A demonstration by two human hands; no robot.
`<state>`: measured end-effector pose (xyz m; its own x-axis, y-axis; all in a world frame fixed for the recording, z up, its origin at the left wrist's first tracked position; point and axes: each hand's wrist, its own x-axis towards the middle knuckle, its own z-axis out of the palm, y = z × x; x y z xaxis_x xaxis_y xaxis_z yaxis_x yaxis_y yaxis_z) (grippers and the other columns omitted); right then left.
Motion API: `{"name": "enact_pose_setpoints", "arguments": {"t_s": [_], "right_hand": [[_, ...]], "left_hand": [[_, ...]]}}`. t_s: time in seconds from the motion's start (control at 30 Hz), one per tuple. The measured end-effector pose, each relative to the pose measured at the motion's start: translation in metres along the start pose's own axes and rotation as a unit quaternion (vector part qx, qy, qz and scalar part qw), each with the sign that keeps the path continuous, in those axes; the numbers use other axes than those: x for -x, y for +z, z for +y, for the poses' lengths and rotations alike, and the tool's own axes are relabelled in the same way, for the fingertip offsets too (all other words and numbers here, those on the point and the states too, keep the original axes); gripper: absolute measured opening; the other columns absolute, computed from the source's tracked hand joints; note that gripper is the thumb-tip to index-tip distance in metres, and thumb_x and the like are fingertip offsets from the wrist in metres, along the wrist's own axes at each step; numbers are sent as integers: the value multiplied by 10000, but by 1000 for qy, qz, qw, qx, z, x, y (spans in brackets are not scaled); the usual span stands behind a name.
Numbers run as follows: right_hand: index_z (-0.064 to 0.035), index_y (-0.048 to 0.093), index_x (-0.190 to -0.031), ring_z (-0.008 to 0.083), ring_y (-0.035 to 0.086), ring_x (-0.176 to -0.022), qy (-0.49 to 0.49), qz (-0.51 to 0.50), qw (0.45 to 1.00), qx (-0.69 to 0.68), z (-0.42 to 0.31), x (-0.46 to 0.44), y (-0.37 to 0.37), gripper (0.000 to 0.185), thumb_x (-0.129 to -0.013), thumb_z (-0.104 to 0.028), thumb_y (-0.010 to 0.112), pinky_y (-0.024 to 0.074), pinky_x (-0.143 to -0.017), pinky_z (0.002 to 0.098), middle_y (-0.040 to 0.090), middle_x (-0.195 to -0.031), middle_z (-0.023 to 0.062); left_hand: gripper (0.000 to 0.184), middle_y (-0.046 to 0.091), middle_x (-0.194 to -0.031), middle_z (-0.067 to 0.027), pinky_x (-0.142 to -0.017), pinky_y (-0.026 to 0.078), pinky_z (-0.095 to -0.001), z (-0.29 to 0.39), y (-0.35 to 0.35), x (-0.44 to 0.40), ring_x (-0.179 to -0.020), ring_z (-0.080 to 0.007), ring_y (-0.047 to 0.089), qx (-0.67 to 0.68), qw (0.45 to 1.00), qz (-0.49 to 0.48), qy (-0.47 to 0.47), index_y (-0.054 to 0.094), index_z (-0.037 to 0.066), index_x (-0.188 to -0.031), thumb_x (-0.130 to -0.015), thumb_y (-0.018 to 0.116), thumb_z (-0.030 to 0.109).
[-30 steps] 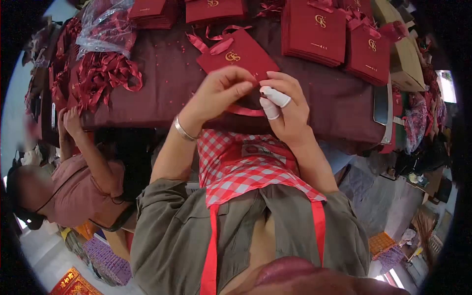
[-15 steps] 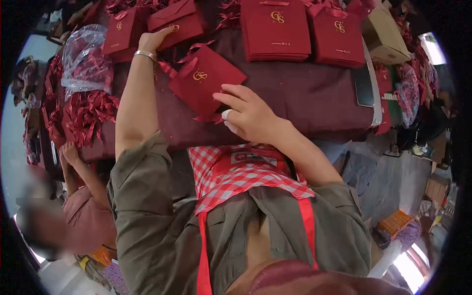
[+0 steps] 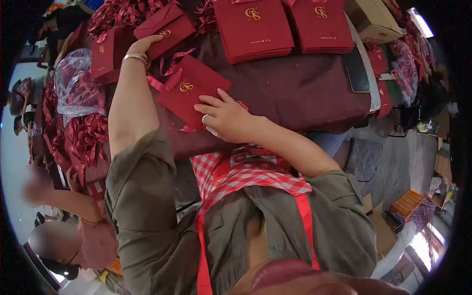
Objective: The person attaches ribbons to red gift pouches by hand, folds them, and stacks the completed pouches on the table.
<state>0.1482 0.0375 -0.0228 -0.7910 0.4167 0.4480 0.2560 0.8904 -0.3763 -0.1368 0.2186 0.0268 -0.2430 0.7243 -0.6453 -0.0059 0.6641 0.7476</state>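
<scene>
My left hand (image 3: 142, 45), with a silver bangle at the wrist, grips the near left edge of a flapped red bag (image 3: 178, 37) at the upper left, some fingers hidden. My right hand (image 3: 226, 118) has its fingers spread over the lower right part of another red bag (image 3: 182, 101), which lies tilted on the table with its ribbon loops toward the upper left. White coverings show on my right fingers. Gold lettering marks both bags.
Stacks of red bags (image 3: 255, 29) (image 3: 324, 29) stand at the back of the dark red tablecloth (image 3: 295, 93). Ribbons and clear plastic (image 3: 78, 86) lie left. A phone (image 3: 357, 71) and a carton (image 3: 376, 22) are right. A co-worker (image 3: 96, 241) is lower left.
My left hand has left the middle and reached to the bag at the upper left. My right hand has moved left onto the tilted bag, its fingers spreading. The view has shifted.
</scene>
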Motion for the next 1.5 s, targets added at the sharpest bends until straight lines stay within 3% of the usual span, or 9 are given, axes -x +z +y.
{"name": "enact_pose_setpoints", "arguments": {"t_s": [0.2, 0.3, 0.37, 0.4, 0.67, 0.73, 0.77, 0.83, 1.5], "right_hand": [[-75, 592, -852, 296, 411, -1270, 7, 7, 1000, 22, -4, 1, 3, 138, -782, -182, 644, 329, -985, 596, 512, -1281, 102], [-63, 595, -875, 304, 395, -1284, 11, -4, 999, 34, -6, -2, 2, 143, -798, -179, 624, 323, -987, 605, 503, -1290, 120], [-53, 596, -889, 312, 386, -1291, 12, -9, 999, 35, -5, -7, 1, 145, -811, -175, 606, 320, -988, 610, 497, -1296, 136], [-41, 595, -890, 323, 377, -1296, 23, -17, 997, 65, -3, -12, 0, 145, -822, -169, 586, 316, -989, 614, 490, -1300, 154], [12, 543, -1035, 387, 323, -1318, 151, -18, 983, 107, 31, -78, 26, 232, -881, -158, 508, 270, -1013, 631, 412, -1364, 207], [-2, 538, -1061, 391, 310, -1324, 190, -15, 974, 122, 41, -95, 33, 252, -886, -181, 511, 267, -1014, 635, 402, -1373, 211], [-2, 538, -1061, 391, 310, -1324, 187, -18, 975, 121, 45, -99, 34, 252, -886, -181, 511, 267, -1014, 635, 402, -1373, 211], [-11, 537, -1081, 390, 313, -1322, 188, -17, 975, 115, 51, -107, 34, 266, -884, -188, 517, 272, -1009, 637, 405, -1370, 211], [-18, 580, -986, 360, 495, -1159, 145, 33, 986, 71, 35, -85, 14, 198, -873, -177, 548, 405, -952, 483, 564, -1177, 197]], "left_hand": [[594, 586, -1231, -90, -981, 374, -415, 14, 18, 20, -1142, -257, 532, 52, 996, 28, 65, 556, 31, -1217, -734, 759, 311], [261, 672, -996, -107, -765, 555, -374, 10, 20, 27, -884, -222, 656, 101, 981, 89, 140, 650, 37, -989, -759, 732, 130], [224, 666, -1018, -107, -796, 544, -371, 5, -2, 4, -913, -219, 649, 226, 956, -60, 179, 650, 43, -989, -780, 706, 103], [219, 663, -1034, -103, -833, 528, -374, 9, 0, 29, -929, -220, 644, 210, 960, -9, 188, 650, 41, -998, -791, 693, 97], [284, 640, -1080, -78, -840, 516, -340, -59, -69, 111, -962, -216, 627, 365, 894, -13, 260, 605, 31, -1106, -827, 640, 71], [280, 637, -1083, -83, -844, 515, -343, -81, -65, 140, -960, -213, 627, 345, 906, 109, 219, 601, 22, -1104, -830, 635, 67], [288, 634, -1092, -76, -841, 517, -344, -97, -70, 139, -965, -209, 625, 363, 900, 28, 238, 598, 25, -1111, -829, 636, 71], [298, 627, -1108, -77, -848, 515, -345, -109, -60, 157, -963, -203, 625, 321, 927, 126, 145, 592, 18, -1113, -825, 642, 72], [407, 581, -1174, -73, -884, 502, -360, -175, -61, 162, -1052, -202, 580, 301, 918, 100, 236, 503, 51, -1230, -841, 624, 41]]}}
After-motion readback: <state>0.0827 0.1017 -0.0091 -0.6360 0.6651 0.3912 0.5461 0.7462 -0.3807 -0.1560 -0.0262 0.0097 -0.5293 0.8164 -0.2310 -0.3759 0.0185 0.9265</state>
